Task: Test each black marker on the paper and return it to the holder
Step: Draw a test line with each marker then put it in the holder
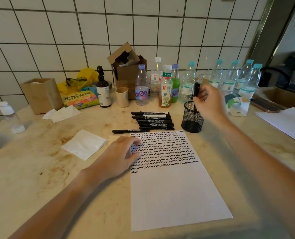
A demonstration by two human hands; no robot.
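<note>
A sheet of paper (169, 178) lies on a tabletop (39, 169), its upper half filled with black squiggles. The left hand (121, 154) rests on the paper's left edge, fingers relaxed and flat. Just beyond the paper's top right corner stands a black mesh holder (192, 118). Above it, the right hand (210, 102) pinches an upright black marker (196, 89). More markers (152, 120) lie in a row beyond the paper's top edge.

Head-worn camera looks forward and down, close over the countertop (39, 169).

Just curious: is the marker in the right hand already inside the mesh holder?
Not fully: the marker is upright, its lower end dipping into the holder.
</note>
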